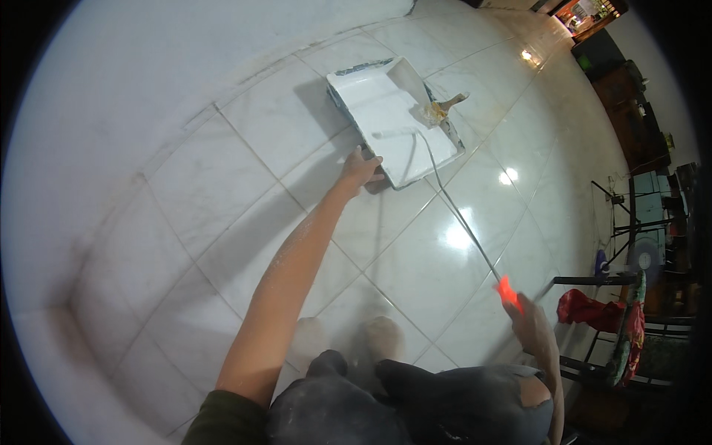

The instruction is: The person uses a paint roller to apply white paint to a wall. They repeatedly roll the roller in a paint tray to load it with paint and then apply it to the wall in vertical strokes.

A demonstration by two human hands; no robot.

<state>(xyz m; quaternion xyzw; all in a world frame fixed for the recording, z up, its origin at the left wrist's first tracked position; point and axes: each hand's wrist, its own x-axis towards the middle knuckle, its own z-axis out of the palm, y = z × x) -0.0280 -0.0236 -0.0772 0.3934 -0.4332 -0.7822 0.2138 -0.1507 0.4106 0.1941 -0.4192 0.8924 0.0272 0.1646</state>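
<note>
A paint tray (389, 105) coated in white paint stands on the tiled floor. My left hand (364, 169) grips its near left edge, the thumb over the rim. My right hand (528, 322) is closed around the orange handle (507, 292) of a paint roller. The bent metal rod (464, 222) of the roller runs up into the tray, where its white-coated roller end (394, 133) lies over the white paint. A paintbrush (436, 113) with a worn handle and yellowish-white bristles rests across the right rim of the tray.
A white wall (139, 83) runs along the left and meets another at the lower-left corner. At the right stand a chair (623, 334) with red cloth, a fan (646, 258) and dark furniture (628, 117). My feet are below the tray on glossy tiles (345, 267).
</note>
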